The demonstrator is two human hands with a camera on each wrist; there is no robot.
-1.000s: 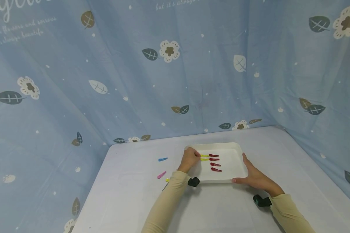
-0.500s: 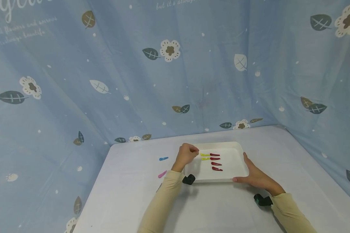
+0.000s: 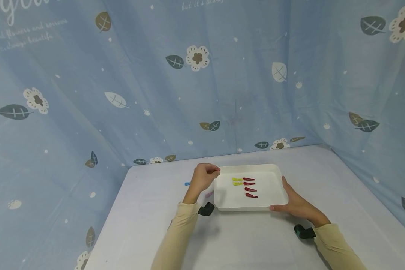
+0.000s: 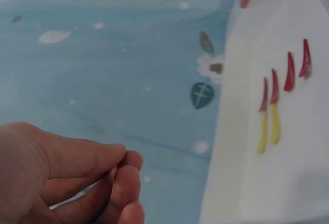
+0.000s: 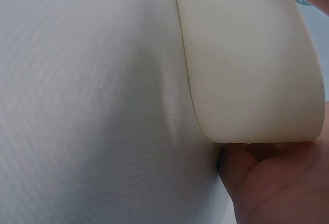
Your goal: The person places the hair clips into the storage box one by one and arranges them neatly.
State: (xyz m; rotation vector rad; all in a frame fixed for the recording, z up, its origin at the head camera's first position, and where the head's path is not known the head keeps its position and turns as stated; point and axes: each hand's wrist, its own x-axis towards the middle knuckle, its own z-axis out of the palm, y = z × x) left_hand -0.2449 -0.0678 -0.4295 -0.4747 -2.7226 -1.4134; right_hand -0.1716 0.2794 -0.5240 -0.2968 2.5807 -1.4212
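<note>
My left hand (image 3: 204,178) is in the air by the left edge of a white tray (image 3: 229,202), its fingers loosely bent and thumb tip close to the index finger. Nothing shows between the fingertips in the left wrist view. My right hand (image 3: 298,204) grips the tray's near right corner, thumb at the front wall and fingers along the right side. Inside the tray lie several red snap hair clips (image 3: 250,189) in a column. Two yellow hair clips (image 3: 237,184) lie end to end with the upper two red ones.
Left of the tray, a blue hair clip (image 3: 187,183) is partly covered by the left hand. A pink hair clip (image 3: 209,194) lies between the left wrist and the tray. A blue patterned curtain (image 3: 189,93) stands behind the white table (image 3: 131,225).
My left hand has moved left, away from the yellow clips and out past the tray's left edge. The right hand and the clips in the tray stay in place.
</note>
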